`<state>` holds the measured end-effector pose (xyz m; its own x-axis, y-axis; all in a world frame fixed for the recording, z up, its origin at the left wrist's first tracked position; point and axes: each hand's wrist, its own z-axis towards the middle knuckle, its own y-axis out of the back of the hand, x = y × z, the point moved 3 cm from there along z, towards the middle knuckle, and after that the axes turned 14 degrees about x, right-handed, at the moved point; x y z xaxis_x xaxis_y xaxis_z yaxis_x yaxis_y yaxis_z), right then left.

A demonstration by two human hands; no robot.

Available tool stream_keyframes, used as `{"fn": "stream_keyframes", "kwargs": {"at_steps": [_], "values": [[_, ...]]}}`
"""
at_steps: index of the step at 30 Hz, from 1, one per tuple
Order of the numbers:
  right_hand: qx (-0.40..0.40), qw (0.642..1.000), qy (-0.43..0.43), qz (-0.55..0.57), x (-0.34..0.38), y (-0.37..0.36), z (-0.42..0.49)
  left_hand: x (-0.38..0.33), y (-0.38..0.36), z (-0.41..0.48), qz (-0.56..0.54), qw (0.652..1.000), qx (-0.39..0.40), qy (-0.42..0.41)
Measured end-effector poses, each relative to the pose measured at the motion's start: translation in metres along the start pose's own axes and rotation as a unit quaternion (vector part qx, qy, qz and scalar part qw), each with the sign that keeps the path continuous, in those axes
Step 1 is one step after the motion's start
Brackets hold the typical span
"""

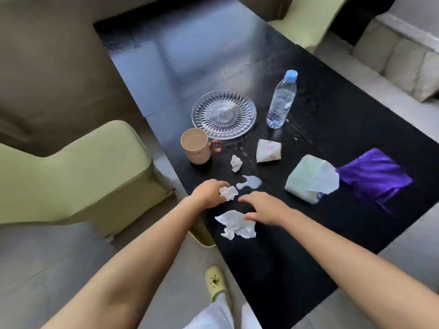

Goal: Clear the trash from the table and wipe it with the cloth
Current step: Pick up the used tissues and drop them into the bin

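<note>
Head view, left grip (209,193) pinching crumpled tissue (228,193), right grip (263,208) released, palm down.

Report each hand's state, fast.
Left hand: closed on a small crumpled tissue.
Right hand: open, fingers touching the large crumpled tissue.

Left hand (207,193) pinches crumpled tissue (228,193) on table (273,269).

no text is legible anywhere
</note>
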<state>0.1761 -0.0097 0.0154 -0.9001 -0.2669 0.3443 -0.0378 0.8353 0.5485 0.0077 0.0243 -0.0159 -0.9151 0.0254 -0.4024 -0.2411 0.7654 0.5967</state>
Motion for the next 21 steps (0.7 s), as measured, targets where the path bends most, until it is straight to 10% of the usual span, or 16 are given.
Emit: {"fn": "stream_keyframes", "kwargs": {"at_steps": [11, 21], "values": [[-0.117, 0.964, 0.056, -0.233, 0.025, -0.088, 0.052, 0.015, -0.031, 0.032, -0.057, 0.986, -0.154, 0.010], [-0.290, 0.949, 0.071, 0.096, -0.023, 0.021, 0.056, 0.040, -0.016, 0.034, -0.282, 0.930, -0.222, 0.074]]}}
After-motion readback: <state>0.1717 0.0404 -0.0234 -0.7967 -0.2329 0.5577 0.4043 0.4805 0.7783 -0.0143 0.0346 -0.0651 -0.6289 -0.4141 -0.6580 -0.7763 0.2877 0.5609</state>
